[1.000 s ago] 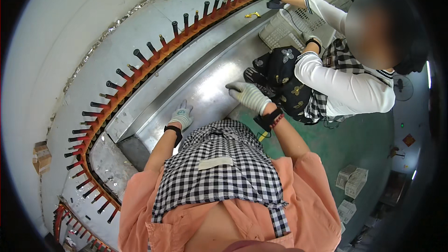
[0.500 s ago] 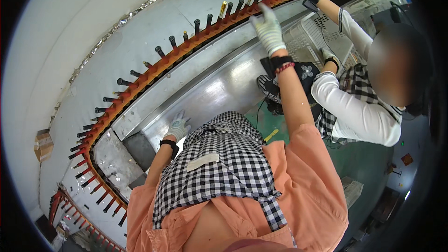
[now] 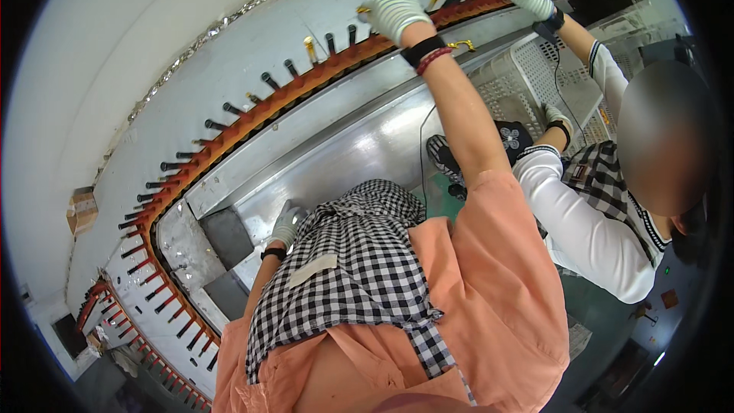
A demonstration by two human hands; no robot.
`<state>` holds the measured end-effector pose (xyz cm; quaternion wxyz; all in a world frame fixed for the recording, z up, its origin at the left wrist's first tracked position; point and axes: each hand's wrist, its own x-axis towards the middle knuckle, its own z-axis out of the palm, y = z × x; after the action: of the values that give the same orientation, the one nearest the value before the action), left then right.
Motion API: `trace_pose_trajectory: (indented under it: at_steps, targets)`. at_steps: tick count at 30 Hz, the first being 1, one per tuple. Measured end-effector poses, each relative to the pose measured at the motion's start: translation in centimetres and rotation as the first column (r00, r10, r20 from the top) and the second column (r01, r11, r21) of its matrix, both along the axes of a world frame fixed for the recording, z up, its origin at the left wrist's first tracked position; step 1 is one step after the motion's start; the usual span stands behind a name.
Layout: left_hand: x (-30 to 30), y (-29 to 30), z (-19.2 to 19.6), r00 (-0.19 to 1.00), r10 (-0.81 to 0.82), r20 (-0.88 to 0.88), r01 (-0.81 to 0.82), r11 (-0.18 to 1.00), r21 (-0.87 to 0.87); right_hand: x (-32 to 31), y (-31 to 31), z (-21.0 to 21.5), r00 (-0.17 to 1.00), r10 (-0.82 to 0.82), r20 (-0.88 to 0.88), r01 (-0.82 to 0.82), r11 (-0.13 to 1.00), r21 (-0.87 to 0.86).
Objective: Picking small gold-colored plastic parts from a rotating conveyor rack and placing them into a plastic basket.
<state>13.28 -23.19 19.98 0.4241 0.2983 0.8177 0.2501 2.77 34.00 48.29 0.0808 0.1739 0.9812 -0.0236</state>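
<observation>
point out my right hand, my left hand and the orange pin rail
right hand (image 3: 394,15), head view, back of the glove
left hand (image 3: 287,223), head view, glove knuckles
orange pin rail (image 3: 252,118), head view, orange band

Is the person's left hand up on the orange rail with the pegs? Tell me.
No. The left hand rests low on the shiny metal surface, while the right hand reaches up to the orange rail.

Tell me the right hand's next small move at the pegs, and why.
Probably lower the right hand a little onto the nearest peg: it is stretched up at the orange track, fingers over the peg row, while the left hand rests on the metal ledge.
</observation>
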Motion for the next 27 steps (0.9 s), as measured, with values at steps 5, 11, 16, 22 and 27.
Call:
trace_pose_trajectory:
  at_steps: [5, 11, 16, 22, 27]
  targets:
    - [3.8, -2.2, -2.3, 0.999, 0.035, 0.033, -0.036, 0.999, 0.021, 3.8, -6.8, 1.6, 0.836, -0.248, -0.489, 0.233, 0.968, -0.093]
    - [3.9, -3.1, -4.8, 0.999, 0.008, -0.033, -0.007, 0.999, 0.039, 9.2, -6.2, -2.9, 0.52, -0.848, -0.106, 0.078, 0.171, -0.982]
    - [3.5, -3.0, -6.6, 0.993, 0.043, 0.11, -0.042, 0.999, -0.007, 12.1, -3.3, -6.4, 0.56, -0.793, 0.239, -0.355, -0.491, -0.796]
    - [4.3, -3.7, -8.4, 0.996, 0.037, 0.078, -0.037, 0.999, 0.005, 12.4, -5.0, -4.4, 0.764, -0.611, 0.208, -0.427, -0.72, -0.547]
    - [4.7, -2.8, -7.5, 0.996, 0.055, 0.066, -0.053, 0.998, -0.02, 12.0, -6.7, -3.1, 0.805, -0.555, 0.208, -0.378, -0.751, -0.541]
